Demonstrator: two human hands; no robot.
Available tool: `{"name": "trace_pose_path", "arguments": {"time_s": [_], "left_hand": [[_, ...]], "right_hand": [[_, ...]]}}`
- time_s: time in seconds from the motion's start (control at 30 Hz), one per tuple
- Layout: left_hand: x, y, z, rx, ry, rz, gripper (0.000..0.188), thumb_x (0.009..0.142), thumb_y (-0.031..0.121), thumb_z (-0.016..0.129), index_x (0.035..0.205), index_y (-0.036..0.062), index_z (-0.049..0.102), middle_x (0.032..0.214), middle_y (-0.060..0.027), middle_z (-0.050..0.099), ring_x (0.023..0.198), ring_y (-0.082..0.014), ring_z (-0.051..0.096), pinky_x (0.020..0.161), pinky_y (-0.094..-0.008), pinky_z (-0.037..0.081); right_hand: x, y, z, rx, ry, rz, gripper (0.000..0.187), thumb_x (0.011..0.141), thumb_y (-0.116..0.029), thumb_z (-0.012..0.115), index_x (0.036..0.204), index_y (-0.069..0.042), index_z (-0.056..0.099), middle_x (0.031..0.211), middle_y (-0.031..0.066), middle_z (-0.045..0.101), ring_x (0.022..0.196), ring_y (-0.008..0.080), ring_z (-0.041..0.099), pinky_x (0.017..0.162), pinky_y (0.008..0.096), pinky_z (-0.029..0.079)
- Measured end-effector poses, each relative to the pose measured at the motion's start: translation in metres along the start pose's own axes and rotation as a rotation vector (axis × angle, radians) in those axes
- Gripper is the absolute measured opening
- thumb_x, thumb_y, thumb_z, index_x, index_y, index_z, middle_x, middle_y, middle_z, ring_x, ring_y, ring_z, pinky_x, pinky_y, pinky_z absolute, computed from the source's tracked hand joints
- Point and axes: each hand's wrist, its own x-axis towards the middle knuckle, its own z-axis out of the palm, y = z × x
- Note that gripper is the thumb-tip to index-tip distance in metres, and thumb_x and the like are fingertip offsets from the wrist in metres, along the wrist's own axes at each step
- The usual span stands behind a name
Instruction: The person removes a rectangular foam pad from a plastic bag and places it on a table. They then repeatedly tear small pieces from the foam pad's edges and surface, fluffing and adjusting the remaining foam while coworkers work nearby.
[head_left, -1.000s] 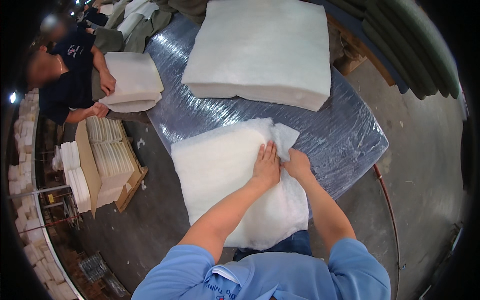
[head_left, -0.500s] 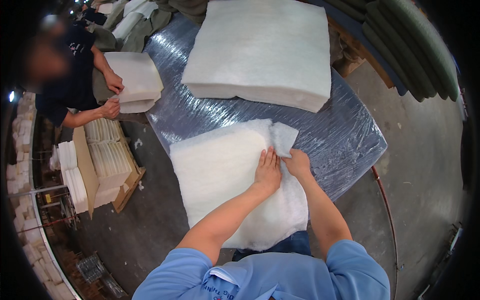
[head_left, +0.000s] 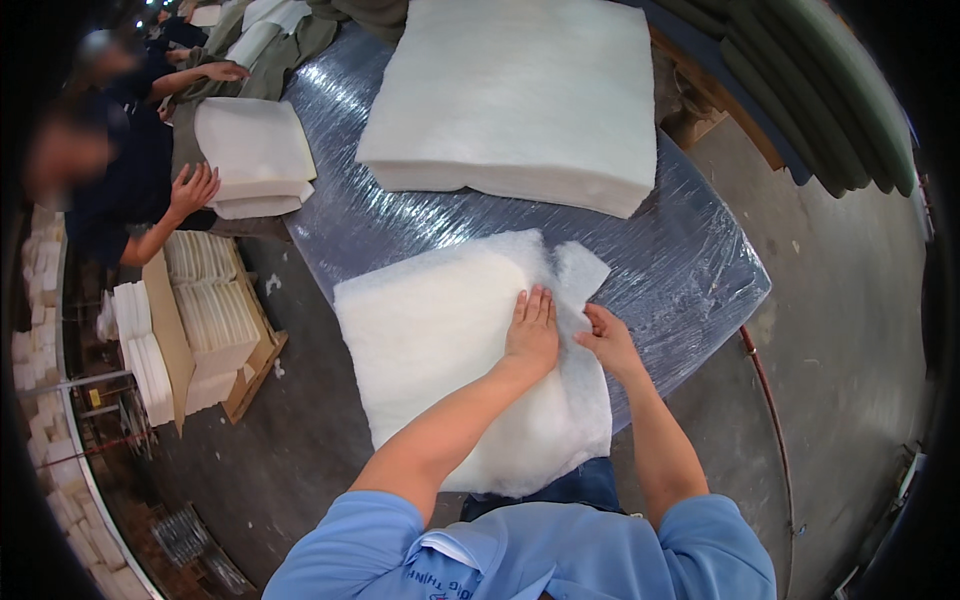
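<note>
A cushion-like pad of white fibre wadding [head_left: 440, 350] lies in front of me, its near end over the table edge by my body. My left hand [head_left: 533, 328] rests flat on it, fingers stretched out, near its right side. A thinner, greyish layer of wadding shows along that right side, with a loose flap [head_left: 583, 270] sticking up at the far right corner. My right hand [head_left: 608, 340] is at the right edge of the wadding, below the flap, thumb and forefinger parted; the other fingers are partly curled.
The table [head_left: 700, 270] is wrapped in shiny plastic film. A thick stack of white wadding sheets [head_left: 510, 100] sits at its far side. Two co-workers stand at the left by white pads [head_left: 255, 150]. Stacked pads on a pallet [head_left: 215, 330], dark green rolls [head_left: 800, 90] and a hose [head_left: 770, 400] surround the table.
My right hand has let go of the flap and moved slightly down and right; the flap now stands free. My left hand stays pressed down. The nearer co-worker's hand has lifted off the pads.
</note>
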Motion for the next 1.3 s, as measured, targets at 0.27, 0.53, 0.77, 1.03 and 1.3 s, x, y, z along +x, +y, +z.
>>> {"name": "trace_pose_path", "arguments": {"time_s": [0.27,0.53,0.77,1.03,1.3], "left_hand": [[-0.025,0.019,0.001,-0.025,-0.077,0.09,0.066,0.1,0.03,0.05,0.155,-0.0051,0.04,0.167,-0.02,0.03,0.159,-0.0368,0.017,0.129,-0.0528,0.004],[-0.018,0.018,0.012,-0.048,-0.004,0.072,0.062,0.1,0.029,0.051,0.152,-0.0025,0.046,0.166,-0.0183,0.034,0.158,-0.0356,0.019,0.129,-0.0532,0.005],[-0.013,-0.007,-0.02,-0.293,0.07,0.021,0.06,0.096,0.03,0.06,0.146,-0.003,0.052,0.165,-0.018,0.035,0.157,-0.0373,0.022,0.129,-0.0549,0.01],[0.033,-0.015,-0.025,0.007,-0.053,-0.013,0.075,0.101,0.042,0.053,0.16,0.0005,0.034,0.169,-0.0143,0.029,0.16,-0.0348,0.009,0.129,-0.053,-0.002],[0.034,-0.02,-0.017,-0.068,-0.067,-0.01,0.076,0.104,0.047,0.045,0.162,0.0012,0.028,0.171,-0.0155,0.024,0.161,-0.0334,0.009,0.129,-0.0521,-0.005]], "right_hand": [[0.02,-0.01,0.012,-0.847,0.008,0.131,0.043,0.083,-0.021,0.081,0.118,0.0,0.071,0.106,0.0212,0.075,0.096,0.0249,0.073,0.084,0.0384,0.055],[-0.008,-0.01,-0.018,0.133,-0.084,0.265,0.031,0.09,-0.005,0.075,0.118,0.006,0.071,0.105,0.011,0.075,0.093,0.0183,0.071,0.083,0.0327,0.056],[0.026,-0.039,-0.014,0.02,0.077,0.272,0.041,0.089,-0.024,0.079,0.116,0.007,0.072,0.104,0.0148,0.075,0.098,0.0194,0.07,0.084,0.0322,0.055],[0.089,-0.021,0.011,-0.159,0.188,0.138,0.035,0.097,-0.027,0.07,0.116,0.002,0.071,0.104,0.0124,0.074,0.088,0.021,0.068,0.079,0.0363,0.055],[0.014,-0.033,-0.057,0.784,0.514,0.049,0.017,0.104,-0.02,0.066,0.117,-0.01,0.064,0.096,-0.0008,0.068,0.076,0.0101,0.062,0.061,0.0265,0.049]]}}
